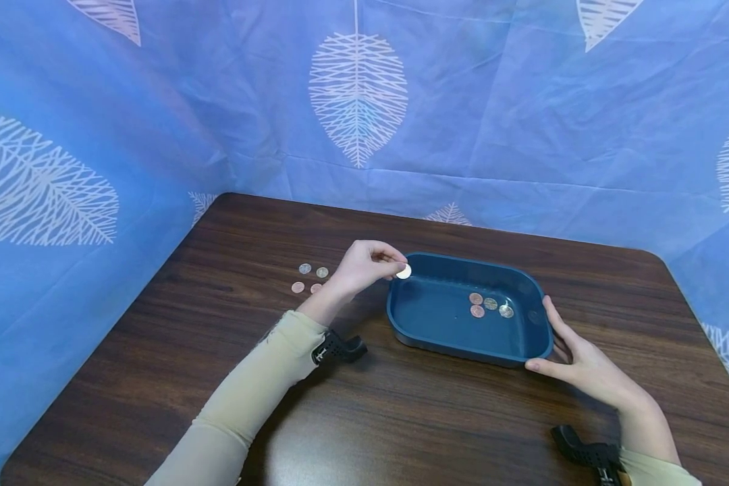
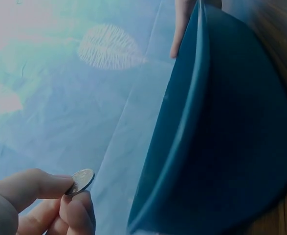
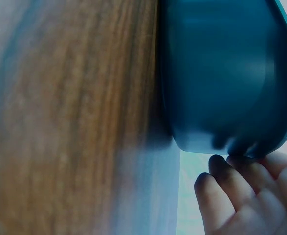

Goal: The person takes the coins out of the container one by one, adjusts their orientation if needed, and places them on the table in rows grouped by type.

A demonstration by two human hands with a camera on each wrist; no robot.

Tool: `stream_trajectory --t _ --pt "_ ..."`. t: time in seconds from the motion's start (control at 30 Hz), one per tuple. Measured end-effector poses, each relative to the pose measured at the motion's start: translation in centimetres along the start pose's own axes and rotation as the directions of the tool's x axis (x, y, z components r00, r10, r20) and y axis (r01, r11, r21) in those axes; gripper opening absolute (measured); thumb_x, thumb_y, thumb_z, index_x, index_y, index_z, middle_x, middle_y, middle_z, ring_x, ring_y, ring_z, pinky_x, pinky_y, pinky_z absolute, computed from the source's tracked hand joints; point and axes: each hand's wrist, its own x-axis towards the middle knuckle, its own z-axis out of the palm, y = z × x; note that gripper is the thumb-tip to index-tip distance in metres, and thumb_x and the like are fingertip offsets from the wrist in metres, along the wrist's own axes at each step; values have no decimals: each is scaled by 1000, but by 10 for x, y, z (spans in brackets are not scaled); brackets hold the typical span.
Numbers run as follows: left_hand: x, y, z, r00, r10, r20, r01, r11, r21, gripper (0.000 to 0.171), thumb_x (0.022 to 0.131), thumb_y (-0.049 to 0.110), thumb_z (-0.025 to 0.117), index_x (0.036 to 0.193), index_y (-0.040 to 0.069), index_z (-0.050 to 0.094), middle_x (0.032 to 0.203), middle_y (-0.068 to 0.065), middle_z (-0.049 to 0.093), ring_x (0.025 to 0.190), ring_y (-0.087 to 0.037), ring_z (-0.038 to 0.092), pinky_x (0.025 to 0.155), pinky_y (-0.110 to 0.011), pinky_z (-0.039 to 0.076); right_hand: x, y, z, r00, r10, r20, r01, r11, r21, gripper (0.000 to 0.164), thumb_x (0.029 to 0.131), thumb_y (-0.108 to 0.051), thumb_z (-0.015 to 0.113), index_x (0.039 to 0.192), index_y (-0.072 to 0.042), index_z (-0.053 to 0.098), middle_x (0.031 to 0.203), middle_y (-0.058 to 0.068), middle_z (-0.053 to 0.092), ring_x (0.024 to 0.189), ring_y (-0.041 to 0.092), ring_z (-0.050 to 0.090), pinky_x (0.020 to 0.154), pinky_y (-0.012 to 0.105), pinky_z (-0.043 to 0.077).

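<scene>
Thumb and fingers of my left hand (image 1: 370, 263) pinch a shiny silver coin (image 2: 83, 180) over the left end of a blue plastic tray (image 1: 462, 352). In the left wrist view, the coin is tilted at the fingertips, apart from the tray's rim. My right hand (image 1: 589, 364) holds the tray's right end, thumb at the near corner and fingers along the end wall. The right wrist view shows the fingers (image 3: 231, 183) against the outside of that wall. Several copper and silver coins (image 1: 476, 311) lie inside the tray, right of its middle.
Left of the tray, several more coins (image 1: 305, 268) lie on the dark wooden table (image 1: 401, 412), one partly hidden by my left wrist. A blue cloth (image 1: 492, 121) with white leaf prints hangs behind and beside the table. Each wrist wears a black strap mount (image 1: 338, 347).
</scene>
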Motion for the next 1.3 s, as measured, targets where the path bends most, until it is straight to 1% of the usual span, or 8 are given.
stream_trajectory --t 0.17,0.4,0.57,0.77,0.9,1.0,1.23,1.3 --pt "-5 -11 -23 997 -9 -80 11 1000 26 16 84 14 66 95 3 69 84 -9 66 81 -39 59 76 -47 49 1 -1 1 1000 -1 -5 1 1000 -3 97 86 -33 62 138 -41 -18 150 2 -15 130 46 16 80 7 38" --pt "-8 -29 -57 982 -30 -187 48 994 94 15 84 11 65 95 1 67 81 -11 64 82 -44 57 77 -52 46 1 -3 -1 1000 3 -6 -3 999 -34 96 86 -34 61 138 -40 -19 150 5 -13 130 47 17 89 43 42" --pt "-9 -40 -71 971 -66 -229 107 980 169 13 84 11 65 93 2 68 78 -11 64 79 -41 58 72 -52 46 1 -3 0 1000 3 -4 -3 999 -32 97 86 -35 61 139 -38 -19 150 6 -13 130 48 18 89 46 40" --pt "-8 -49 -77 970 -105 -221 165 947 275 10 85 12 61 88 7 69 78 -7 64 73 -32 57 64 -39 49 0 -2 1 1000 5 -2 -5 1000 -19 97 86 -34 61 140 -37 -19 150 4 -15 129 48 18 90 48 37" --pt "-5 -56 -78 969 -139 -202 203 919 339 10 85 13 62 87 9 70 78 -4 64 72 -21 55 61 -29 46 -1 -2 1 1000 9 -2 -9 1000 -21 96 86 -33 61 138 -40 -19 150 3 -15 129 47 19 89 37 43" --pt "-4 -59 -78 964 -182 -193 238 916 324 9 84 13 63 87 8 71 80 -5 64 75 -20 55 54 -32 48 -1 -3 0 1000 12 -3 -12 1000 -21 96 86 -34 62 139 -40 -19 150 2 -15 129 47 19 87 23 45" --pt "-3 -63 -78 957 -228 -179 275 909 313 8 83 11 65 87 7 70 81 -8 64 69 -26 60 44 -38 50 0 -4 -1 1000 2 -8 -2 1000 -21 97 86 -34 62 139 -38 -20 150 6 -14 129 49 19 91 51 34" --pt "-2 -64 -78 958 -221 -181 271 902 335 8 83 10 65 87 7 70 80 -8 64 65 -26 60 44 -36 50 0 -4 0 1000 4 -8 -4 1000 -21 98 86 -34 62 138 -38 -20 150 7 -14 128 49 19 91 52 34"
